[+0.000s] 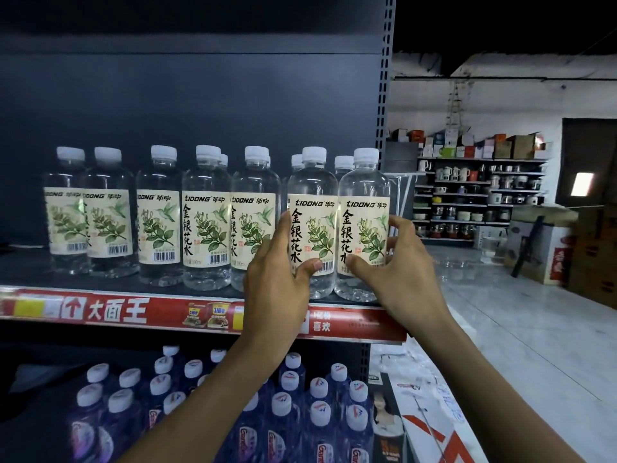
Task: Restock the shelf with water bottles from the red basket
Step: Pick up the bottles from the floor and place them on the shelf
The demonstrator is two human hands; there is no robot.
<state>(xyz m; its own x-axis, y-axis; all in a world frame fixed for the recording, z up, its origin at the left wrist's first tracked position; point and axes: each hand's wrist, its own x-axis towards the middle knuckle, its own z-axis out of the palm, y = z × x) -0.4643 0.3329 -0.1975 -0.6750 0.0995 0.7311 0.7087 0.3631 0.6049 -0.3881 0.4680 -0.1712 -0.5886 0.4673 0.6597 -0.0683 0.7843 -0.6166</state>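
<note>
Two bottles stand upright, side by side, at the front edge of the shelf [26, 265], at the 3 o'clock end of the row [160, 215]. The left grip [277, 279] is curled round the left bottle [312, 182], thumb pressed low on the label's front and fingers wrapped round its 9 o'clock side. The right grip [397, 279] holds the right bottle [364, 182] the same way, thumb low on the front and fingers hooked round the 3 o'clock side. Each bottle is clear plastic filled with clear liquid and topped by a white screw cap. Each has a cream label with "TIDONG" in black across the top, black Chinese characters running down, a green leafy sprig with pale flowers and a faint hummingbird. A barcode shows at the label's foot on the left bottle. The row's other bottles match these, some turned so that only sprig and barcode face out, and more caps show behind. A red strip [133, 310] with white characters runs along the shelf's front. At 6 o'clock, on the shelf below, stand blue bottles [290, 412] with white caps. At 3 o'clock, far shelves [474, 195] carry mugs and pots.
</note>
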